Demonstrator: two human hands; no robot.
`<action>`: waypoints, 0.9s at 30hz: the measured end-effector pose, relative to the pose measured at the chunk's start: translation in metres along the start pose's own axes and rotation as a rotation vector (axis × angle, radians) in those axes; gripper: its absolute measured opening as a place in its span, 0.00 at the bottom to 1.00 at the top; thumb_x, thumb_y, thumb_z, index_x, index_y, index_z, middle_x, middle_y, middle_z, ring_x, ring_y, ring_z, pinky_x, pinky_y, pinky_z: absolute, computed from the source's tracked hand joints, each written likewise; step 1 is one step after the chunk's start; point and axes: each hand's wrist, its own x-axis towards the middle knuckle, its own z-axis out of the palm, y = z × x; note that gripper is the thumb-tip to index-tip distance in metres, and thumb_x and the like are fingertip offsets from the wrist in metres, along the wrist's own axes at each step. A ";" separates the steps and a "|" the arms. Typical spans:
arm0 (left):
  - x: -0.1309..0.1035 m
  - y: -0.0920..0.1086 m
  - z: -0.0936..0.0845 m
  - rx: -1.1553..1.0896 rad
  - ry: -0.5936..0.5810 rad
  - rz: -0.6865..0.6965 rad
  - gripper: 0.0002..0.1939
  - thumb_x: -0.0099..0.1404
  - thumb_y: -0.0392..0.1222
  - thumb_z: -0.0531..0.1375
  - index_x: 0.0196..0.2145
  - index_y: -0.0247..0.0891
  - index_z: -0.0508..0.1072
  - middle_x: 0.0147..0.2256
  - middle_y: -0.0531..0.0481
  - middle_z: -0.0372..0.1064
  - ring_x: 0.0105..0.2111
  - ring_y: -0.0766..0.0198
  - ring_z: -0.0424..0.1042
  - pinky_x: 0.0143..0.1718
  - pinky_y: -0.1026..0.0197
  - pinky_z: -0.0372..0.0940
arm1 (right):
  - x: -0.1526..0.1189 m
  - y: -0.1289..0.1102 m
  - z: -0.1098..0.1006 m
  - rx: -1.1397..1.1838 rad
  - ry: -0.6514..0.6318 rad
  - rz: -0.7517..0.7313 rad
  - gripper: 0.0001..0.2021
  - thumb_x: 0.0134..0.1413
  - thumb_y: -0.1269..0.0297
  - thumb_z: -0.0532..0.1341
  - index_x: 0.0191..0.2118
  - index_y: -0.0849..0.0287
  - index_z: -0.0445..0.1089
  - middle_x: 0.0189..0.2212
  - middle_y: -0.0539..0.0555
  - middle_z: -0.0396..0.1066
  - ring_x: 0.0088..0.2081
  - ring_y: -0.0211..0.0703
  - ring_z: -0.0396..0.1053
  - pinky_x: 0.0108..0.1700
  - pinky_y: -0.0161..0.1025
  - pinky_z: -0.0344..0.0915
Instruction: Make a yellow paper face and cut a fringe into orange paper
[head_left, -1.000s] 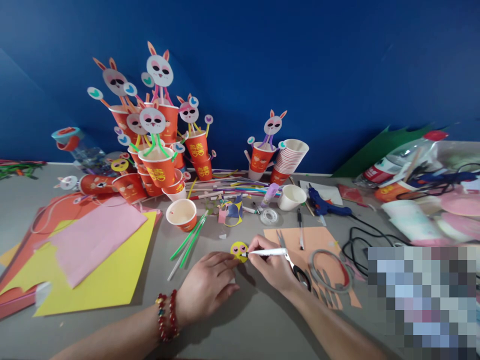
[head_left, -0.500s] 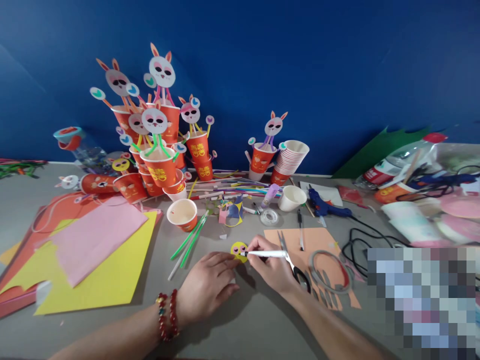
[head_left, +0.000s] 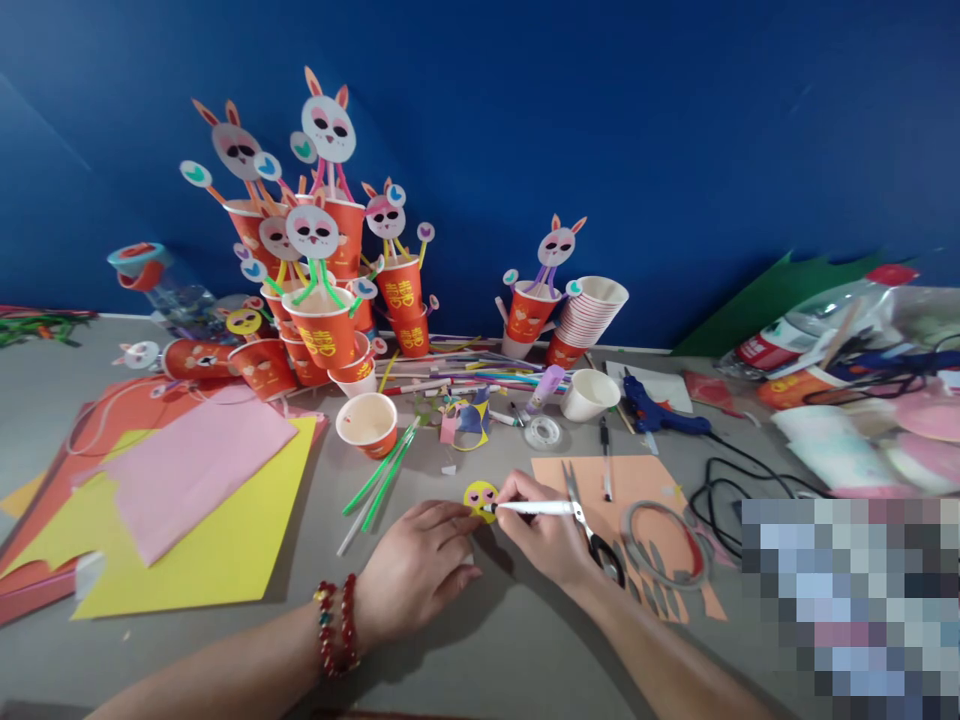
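Beside the yellow disc [head_left: 481, 498], our left hand [head_left: 412, 570], fingers together, should steady its edge; our right hand [head_left: 551, 545] pinches the marker [head_left: 541, 508] lightly.

Single head-worn view, facing forward and down over grey surface [head_left: 247, 655]; blue wall [head_left: 480, 150] across twelve o'clock; both hands close, toward six.

Paper sheets and cups on a grey tabletop [head_left: 525, 650].
A pink sheet [head_left: 202, 455] overlaps a yellow one [head_left: 255, 545] toward the left edge; a stack of paper cups [head_left: 589, 315] leans near the back edge. Right of a white cup [head_left: 590, 402] lies a blue glue gun [head_left: 656, 412]; a red-capped bottle [head_left: 825, 322] tilts near the back right corner.
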 end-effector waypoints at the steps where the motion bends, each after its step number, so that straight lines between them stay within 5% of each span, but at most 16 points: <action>1: 0.000 0.000 0.000 0.001 0.001 0.000 0.08 0.70 0.40 0.54 0.37 0.36 0.71 0.49 0.46 0.74 0.52 0.54 0.69 0.53 0.50 0.65 | 0.000 0.000 0.000 -0.002 0.000 -0.001 0.05 0.51 0.70 0.56 0.26 0.58 0.64 0.20 0.45 0.63 0.22 0.34 0.56 0.24 0.31 0.51; 18: -0.003 -0.001 0.001 -0.053 0.023 -0.015 0.09 0.71 0.41 0.54 0.40 0.37 0.72 0.51 0.44 0.73 0.53 0.55 0.68 0.53 0.51 0.65 | -0.003 0.002 -0.004 0.054 -0.004 0.030 0.05 0.55 0.67 0.57 0.28 0.58 0.64 0.19 0.45 0.62 0.20 0.34 0.56 0.22 0.31 0.50; 27: -0.002 -0.002 -0.005 -0.189 0.131 -0.048 0.10 0.71 0.42 0.54 0.45 0.38 0.71 0.44 0.44 0.75 0.50 0.56 0.70 0.51 0.52 0.66 | -0.027 -0.007 -0.009 0.192 0.002 -0.101 0.02 0.53 0.68 0.58 0.30 0.56 0.65 0.20 0.46 0.62 0.20 0.36 0.58 0.23 0.33 0.55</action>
